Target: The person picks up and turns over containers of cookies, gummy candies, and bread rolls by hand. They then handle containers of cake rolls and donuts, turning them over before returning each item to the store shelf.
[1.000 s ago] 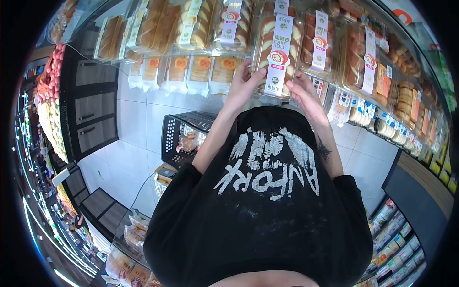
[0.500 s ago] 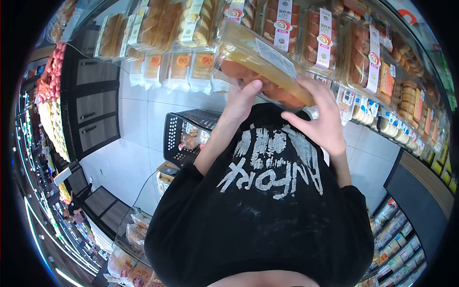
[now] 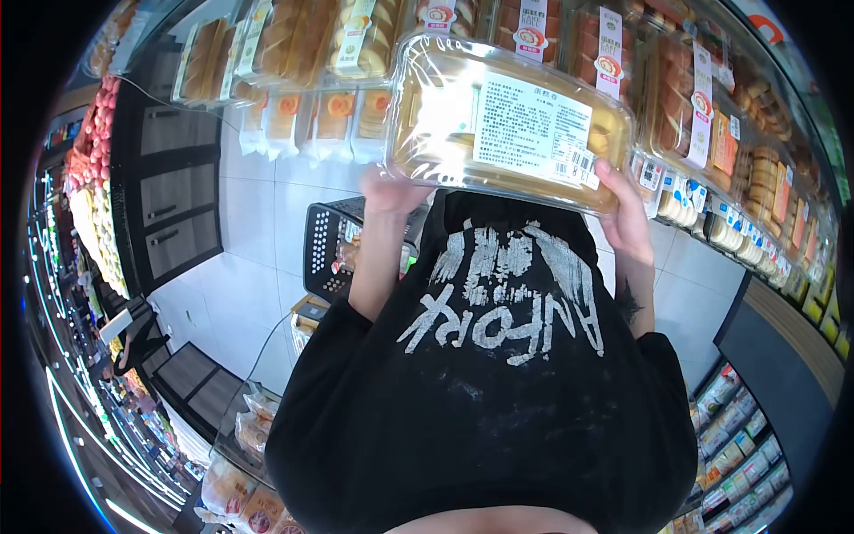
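A clear plastic pack of cake rolls is held up in front of me, its labelled underside facing me. On it sits a white sticker with printed text and a barcode. My left hand grips the pack's lower left corner, its fingers mostly hidden behind the plastic. At the right end, my right hand holds the pack with the thumb on the front near the barcode; the other fingers are behind it. Just beyond the pack, more boxed cake rolls stand in rows on the shelf.
Below and left of my hands is a black shopping basket with packaged food inside. Bagged pastries hang along the lower shelf edge. Dark drawer cabinets stand to the left, and bagged bread lies at lower left.
The pack has turned from a tilted side view so that its labelled underside faces me. My left hand has moved left to the corner; my right hand has closed on the right end.
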A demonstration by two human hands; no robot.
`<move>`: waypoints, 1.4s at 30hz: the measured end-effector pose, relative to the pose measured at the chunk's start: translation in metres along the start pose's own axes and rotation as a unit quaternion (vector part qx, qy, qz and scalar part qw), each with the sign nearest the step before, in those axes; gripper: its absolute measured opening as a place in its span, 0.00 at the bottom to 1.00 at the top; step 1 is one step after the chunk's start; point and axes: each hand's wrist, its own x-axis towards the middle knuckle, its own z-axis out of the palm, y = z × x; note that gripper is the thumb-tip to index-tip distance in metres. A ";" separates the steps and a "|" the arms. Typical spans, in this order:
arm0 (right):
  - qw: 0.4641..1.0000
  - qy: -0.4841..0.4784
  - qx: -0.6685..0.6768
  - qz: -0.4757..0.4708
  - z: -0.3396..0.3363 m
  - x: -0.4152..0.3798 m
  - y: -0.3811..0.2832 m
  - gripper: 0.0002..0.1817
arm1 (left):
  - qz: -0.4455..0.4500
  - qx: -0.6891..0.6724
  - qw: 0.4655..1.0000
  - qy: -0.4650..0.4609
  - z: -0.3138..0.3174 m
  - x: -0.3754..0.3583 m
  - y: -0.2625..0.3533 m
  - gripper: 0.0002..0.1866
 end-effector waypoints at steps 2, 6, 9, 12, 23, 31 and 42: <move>0.999 0.018 -0.028 -0.025 0.001 -0.002 -0.006 0.33 | -0.008 -0.057 0.998 0.011 0.001 -0.005 0.010 0.37; 0.988 0.016 -0.121 -0.090 0.010 -0.002 -0.012 0.34 | -0.027 0.008 0.993 0.117 -0.002 -0.009 0.022 0.35; 0.982 0.038 -0.160 -0.093 0.013 0.000 -0.009 0.36 | -0.021 0.306 0.922 0.237 0.009 -0.011 0.019 0.31; 0.981 0.031 -0.170 -0.093 0.015 0.001 -0.006 0.37 | -0.044 0.277 0.924 0.262 0.008 -0.011 0.020 0.30; 0.974 0.052 -0.210 -0.063 0.008 0.005 -0.008 0.31 | -0.110 0.233 0.926 0.277 -0.019 -0.020 0.025 0.33; 0.995 0.065 0.006 -0.075 0.037 -0.003 0.010 0.34 | 0.046 0.198 0.957 0.207 0.042 0.023 -0.043 0.46; 0.981 -0.114 -0.152 -0.046 0.031 0.018 -0.006 0.35 | -0.129 0.371 0.903 0.172 0.041 0.043 -0.004 0.30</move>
